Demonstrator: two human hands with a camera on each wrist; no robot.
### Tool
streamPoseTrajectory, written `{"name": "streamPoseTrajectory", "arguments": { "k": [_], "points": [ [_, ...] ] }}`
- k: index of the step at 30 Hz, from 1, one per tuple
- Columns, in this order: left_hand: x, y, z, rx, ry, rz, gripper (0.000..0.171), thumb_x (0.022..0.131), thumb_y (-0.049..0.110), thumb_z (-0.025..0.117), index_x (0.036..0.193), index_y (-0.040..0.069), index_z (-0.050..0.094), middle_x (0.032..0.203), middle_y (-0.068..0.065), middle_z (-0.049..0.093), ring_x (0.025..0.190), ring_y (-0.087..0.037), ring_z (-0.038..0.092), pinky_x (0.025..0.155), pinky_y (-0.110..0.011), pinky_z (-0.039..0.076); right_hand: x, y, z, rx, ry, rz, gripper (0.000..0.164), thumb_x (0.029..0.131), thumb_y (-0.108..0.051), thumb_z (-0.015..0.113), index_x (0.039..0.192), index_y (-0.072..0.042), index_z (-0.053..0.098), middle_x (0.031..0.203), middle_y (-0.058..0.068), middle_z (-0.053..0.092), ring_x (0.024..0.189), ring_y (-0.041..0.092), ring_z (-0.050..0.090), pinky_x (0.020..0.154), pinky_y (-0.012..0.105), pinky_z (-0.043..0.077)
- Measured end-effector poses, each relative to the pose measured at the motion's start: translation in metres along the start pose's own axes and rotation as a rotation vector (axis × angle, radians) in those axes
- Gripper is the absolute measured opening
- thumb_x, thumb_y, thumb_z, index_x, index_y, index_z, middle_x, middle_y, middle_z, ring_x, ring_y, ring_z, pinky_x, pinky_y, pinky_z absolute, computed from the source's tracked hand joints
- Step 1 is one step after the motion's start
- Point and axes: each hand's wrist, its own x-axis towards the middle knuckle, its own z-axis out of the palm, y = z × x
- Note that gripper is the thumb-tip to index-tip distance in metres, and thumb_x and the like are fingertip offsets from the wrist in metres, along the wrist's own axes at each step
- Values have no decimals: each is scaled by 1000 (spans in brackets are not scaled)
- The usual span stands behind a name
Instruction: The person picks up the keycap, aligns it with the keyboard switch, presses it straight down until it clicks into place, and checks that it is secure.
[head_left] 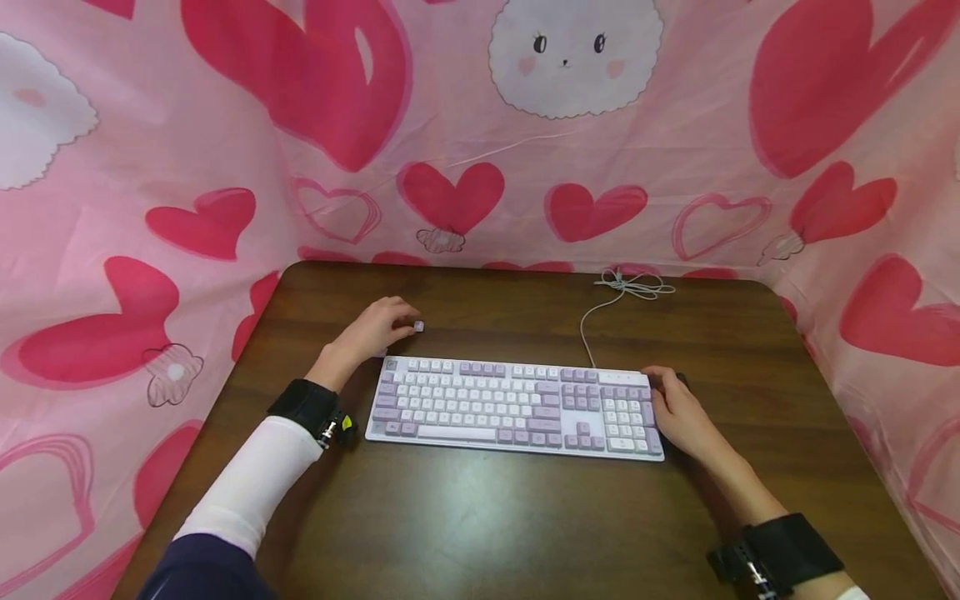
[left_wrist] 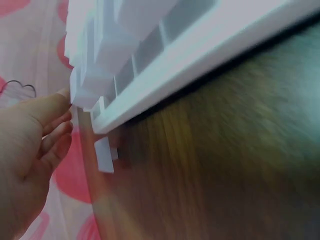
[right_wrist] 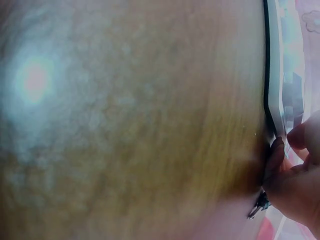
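Note:
A white and lilac keyboard (head_left: 480, 408) lies on the wooden table between both hands. My left hand (head_left: 375, 329) is behind its back left corner, pinching a small pale keycap (head_left: 418, 326) at thumb and fingertips. Another light keycap (head_left: 381, 353) sits by that corner, partly under the hand. In the left wrist view a loose keycap (left_wrist: 104, 156) rests on the table beside the keyboard (left_wrist: 165, 65), below the left hand (left_wrist: 30, 145). At the right end, my right hand (head_left: 682, 417) grips the keyboard's edge, its fingers partly hidden.
A thin white cable (head_left: 587, 329) runs from the keyboard's back to a tied coil (head_left: 633, 287) at the table's far edge. A small dark object with metal wires (right_wrist: 259, 206) is beyond the right hand. Pink heart-patterned cloth (head_left: 450, 108) encloses the table (head_left: 465, 517).

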Motion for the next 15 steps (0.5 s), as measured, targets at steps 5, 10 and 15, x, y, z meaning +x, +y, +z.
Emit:
{"name": "streamPoseTrajectory", "arguments": {
  "k": [5, 10, 15],
  "points": [
    [6, 0, 6, -30, -26, -36, 28, 97, 10, 74, 123, 0, 72, 118, -17, 68, 106, -32, 66, 95, -48, 54, 0, 2, 4, 17, 16, -28, 33, 102, 4, 45, 135, 6, 46, 117, 32, 60, 103, 42, 63, 86, 58, 48],
    [6, -3, 9, -6, -1, -18, 23, 96, 9, 75, 116, -2, 75, 112, -17, 70, 102, -31, 67, 92, -48, 55, 1, 4, 5, 17, 26, -42, 33, 102, 5, 44, 135, 8, 46, 117, 32, 60, 102, 43, 62, 86, 58, 48],
    [2, -7, 12, 10, 12, -15, 19, 95, 8, 75, 112, 0, 76, 107, -14, 72, 96, -29, 66, 89, -47, 54, 2, 5, 4, 12, 11, -26, 34, 102, 4, 42, 136, 7, 45, 116, 30, 59, 101, 41, 61, 84, 56, 47]
  ]
}}
